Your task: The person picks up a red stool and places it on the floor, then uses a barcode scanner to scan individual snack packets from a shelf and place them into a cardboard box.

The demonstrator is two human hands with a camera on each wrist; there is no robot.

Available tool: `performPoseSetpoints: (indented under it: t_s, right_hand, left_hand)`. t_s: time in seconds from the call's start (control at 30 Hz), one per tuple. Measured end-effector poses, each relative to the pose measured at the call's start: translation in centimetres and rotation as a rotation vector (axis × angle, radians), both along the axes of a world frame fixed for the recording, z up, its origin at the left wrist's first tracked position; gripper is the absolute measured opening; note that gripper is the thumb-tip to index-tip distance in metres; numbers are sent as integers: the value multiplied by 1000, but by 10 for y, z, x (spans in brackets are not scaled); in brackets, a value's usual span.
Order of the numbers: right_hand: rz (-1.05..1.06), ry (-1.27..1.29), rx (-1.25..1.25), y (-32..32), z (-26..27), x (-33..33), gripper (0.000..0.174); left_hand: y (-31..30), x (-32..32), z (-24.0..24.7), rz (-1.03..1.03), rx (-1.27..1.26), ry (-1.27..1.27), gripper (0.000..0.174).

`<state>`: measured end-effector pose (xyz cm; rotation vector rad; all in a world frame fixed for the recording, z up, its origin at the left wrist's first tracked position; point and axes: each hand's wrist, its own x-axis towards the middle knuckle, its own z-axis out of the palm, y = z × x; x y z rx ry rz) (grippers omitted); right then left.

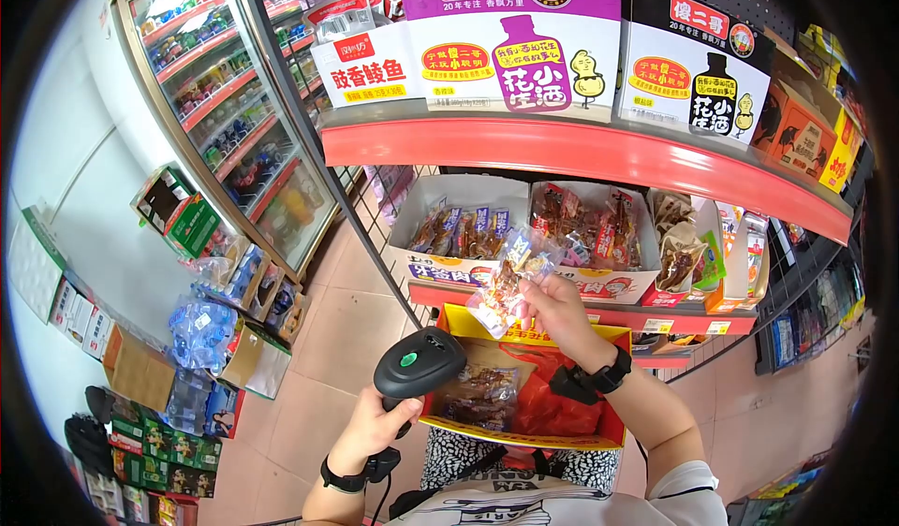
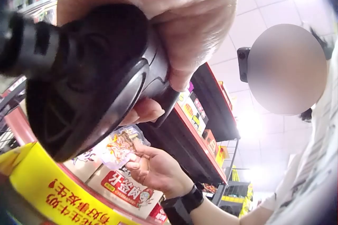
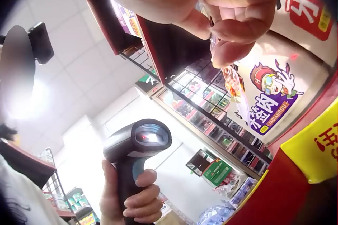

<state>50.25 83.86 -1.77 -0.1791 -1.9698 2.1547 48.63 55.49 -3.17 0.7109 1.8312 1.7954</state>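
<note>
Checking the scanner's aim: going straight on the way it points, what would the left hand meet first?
Probably the snack packet pinched in the right hand, though depth is unclear.

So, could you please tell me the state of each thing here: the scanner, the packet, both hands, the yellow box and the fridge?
Scanner: held upright, red light showing in its window.
Left hand: grips the Scanner by its handle.
Snack packet: held up above the Scanner, in front of the shelf.
Right hand: pinches the Snack packet.
Yellow box: open, packets inside.
Fridge: glass doors closed.
</note>
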Motion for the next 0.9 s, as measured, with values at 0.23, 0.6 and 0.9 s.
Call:
performPoseSetpoints:
  t_s: [0.23,0.6,0.9]
  right_hand:
    - [6,-9,28,2,-1,-2,19]
    - [11,-9,-9,4,-1,-1,20]
    - [-21,-9,-29,3,1,0,21]
  left_hand:
    - [-4,1,-1,3,-32,-87,22]
    - [-5,-1,-1,77,-70,-77,21]
    - [-5,-1,-1,93,-106,-77,21]
